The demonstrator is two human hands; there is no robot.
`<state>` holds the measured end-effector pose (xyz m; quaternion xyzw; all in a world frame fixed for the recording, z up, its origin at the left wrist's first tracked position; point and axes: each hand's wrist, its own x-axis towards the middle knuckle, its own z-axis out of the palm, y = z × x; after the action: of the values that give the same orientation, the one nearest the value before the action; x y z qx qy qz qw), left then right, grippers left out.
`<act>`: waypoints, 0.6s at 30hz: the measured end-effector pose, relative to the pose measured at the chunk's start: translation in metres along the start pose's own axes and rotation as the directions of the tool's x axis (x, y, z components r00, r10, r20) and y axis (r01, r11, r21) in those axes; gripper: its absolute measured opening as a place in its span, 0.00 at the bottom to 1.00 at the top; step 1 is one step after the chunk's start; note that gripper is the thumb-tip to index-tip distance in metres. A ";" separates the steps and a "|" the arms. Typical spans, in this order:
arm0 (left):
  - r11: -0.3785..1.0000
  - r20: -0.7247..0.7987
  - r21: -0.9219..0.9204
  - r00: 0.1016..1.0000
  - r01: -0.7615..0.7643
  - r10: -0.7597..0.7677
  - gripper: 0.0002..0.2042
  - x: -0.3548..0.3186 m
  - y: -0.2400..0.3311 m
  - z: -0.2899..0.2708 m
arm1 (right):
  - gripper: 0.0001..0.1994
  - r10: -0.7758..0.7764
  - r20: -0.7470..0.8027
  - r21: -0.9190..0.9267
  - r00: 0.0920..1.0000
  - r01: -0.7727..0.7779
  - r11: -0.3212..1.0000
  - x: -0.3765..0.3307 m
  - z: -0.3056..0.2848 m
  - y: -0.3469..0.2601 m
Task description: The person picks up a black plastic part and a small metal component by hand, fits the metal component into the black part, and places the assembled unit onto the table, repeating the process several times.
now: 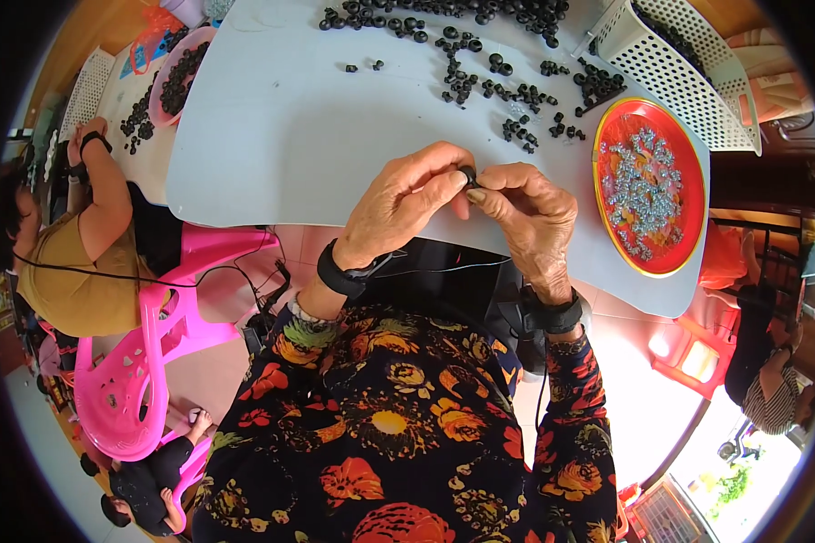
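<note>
Our left hand (394, 204) and right hand (539, 217) pinch a small, rounded black piece (467, 176), at the left's two o'clock, the right's ten.

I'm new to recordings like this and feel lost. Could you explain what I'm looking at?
There is no robot here: these are a person's own bare hands, the left hand and the right hand, each with a dark strap at the wrist. The single picture comes from a wide fisheye camera worn on that person's head, looking down, so straight edges bend toward the rim. On the pale table lie many small black parts. Toward its right side, a red tray holds silvery bits, with a white basket beyond it. Both hands hold a small black piece between their fingertips; its exact shape is partly hidden.
</note>
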<state>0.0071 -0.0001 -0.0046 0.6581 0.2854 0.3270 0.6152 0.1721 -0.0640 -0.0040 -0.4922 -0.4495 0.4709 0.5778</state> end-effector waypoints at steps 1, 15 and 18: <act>1.000 0.010 0.010 1.000 -0.008 0.008 0.14 0.000 -0.001 -0.001 | 0.08 -0.005 0.011 0.015 1.000 0.005 1.000 0.000 -0.001 0.000; 0.979 0.212 -0.184 0.976 0.086 -0.046 0.13 0.002 -0.001 -0.006 | 0.11 0.044 0.193 -0.020 0.980 -0.041 0.999 0.006 -0.009 -0.012; 0.983 0.189 -0.175 0.982 0.056 -0.022 0.13 0.001 0.002 -0.004 | 0.10 0.026 0.221 0.070 0.975 -0.042 0.997 0.006 -0.007 -0.013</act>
<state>0.0048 0.0028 -0.0027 0.6221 0.2089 0.2759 0.7023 0.1816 -0.0603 0.0088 -0.4229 -0.4843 0.5488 0.5343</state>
